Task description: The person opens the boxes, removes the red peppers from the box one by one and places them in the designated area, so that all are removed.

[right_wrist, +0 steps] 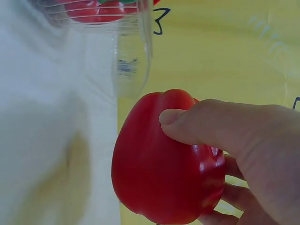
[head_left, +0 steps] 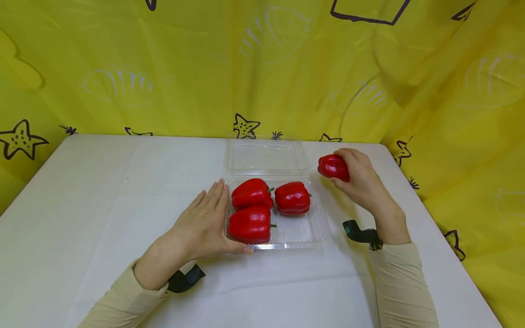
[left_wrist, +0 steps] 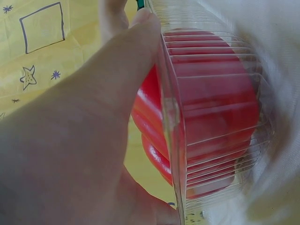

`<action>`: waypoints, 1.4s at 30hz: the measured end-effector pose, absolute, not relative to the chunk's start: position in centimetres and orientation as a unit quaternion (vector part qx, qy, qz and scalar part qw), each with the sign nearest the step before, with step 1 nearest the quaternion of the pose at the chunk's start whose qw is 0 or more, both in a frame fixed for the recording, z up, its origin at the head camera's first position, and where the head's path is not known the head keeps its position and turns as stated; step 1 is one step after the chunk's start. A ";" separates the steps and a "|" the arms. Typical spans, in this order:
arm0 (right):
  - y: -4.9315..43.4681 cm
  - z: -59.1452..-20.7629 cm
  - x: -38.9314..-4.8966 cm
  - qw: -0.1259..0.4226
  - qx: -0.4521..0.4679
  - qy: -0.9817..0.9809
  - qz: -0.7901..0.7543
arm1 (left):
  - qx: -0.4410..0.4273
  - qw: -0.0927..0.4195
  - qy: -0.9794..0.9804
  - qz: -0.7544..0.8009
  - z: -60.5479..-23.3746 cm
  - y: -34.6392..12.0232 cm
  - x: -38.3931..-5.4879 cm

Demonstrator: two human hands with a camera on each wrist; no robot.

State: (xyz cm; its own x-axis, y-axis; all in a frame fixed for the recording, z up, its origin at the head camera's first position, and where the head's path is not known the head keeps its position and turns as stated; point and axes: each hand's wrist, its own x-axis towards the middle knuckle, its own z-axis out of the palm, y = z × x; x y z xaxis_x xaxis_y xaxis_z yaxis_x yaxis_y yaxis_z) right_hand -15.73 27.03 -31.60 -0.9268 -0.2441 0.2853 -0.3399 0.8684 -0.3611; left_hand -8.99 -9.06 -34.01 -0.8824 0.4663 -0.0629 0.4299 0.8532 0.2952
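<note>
A clear plastic clamshell box (head_left: 301, 232) lies with its lid (head_left: 266, 157) folded back away from me. Inside it are three red bell peppers: one at the back left (head_left: 250, 193), one at the front left (head_left: 249, 225) and one to the right (head_left: 293, 198). My left hand (head_left: 205, 223) rests along the box's left rim, fingers straight and thumb stretched along the front edge. To the right of the lid, my right hand (head_left: 358, 177) grips a fourth-side red bell pepper (right_wrist: 164, 164) between thumb and fingers, raised above the table.
The box stands on a white-covered table (head_left: 102, 205). A yellow patterned curtain (head_left: 184, 68) hangs behind the table and along its right side. A black wrist mount (head_left: 362, 233) is strapped to the right wrist, and another (head_left: 186, 279) to the left.
</note>
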 end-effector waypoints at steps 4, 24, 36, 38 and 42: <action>27.2 -32.0 -15.9 0.098 0.142 -0.963 0.206 | 0.233 0.068 0.960 0.137 -34.0 -9.1 -9.0; 27.9 -33.2 -16.8 0.060 0.132 -0.971 0.192 | 0.235 0.066 0.960 0.135 -33.9 -9.0 -9.0; 28.2 -34.1 -17.2 0.115 0.146 -0.965 0.187 | 0.234 0.066 0.960 0.135 -33.9 -9.0 -9.1; 28.3 -34.2 -17.2 0.118 0.146 -0.964 0.189 | 0.234 0.068 0.960 0.136 -33.9 -9.0 -9.1; 28.3 -34.4 -17.2 0.120 0.156 -0.961 0.196 | 0.233 0.067 0.960 0.136 -33.9 -9.0 -9.1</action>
State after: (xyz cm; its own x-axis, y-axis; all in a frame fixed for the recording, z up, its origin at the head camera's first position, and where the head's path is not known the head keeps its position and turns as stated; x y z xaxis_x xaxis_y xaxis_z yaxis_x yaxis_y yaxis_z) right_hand -17.23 28.31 -34.40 -0.9225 -0.2528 0.2916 -0.3467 0.8748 -0.3384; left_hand -9.06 -9.03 -33.92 -0.8820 0.4666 -0.0653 0.4300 0.8538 0.2935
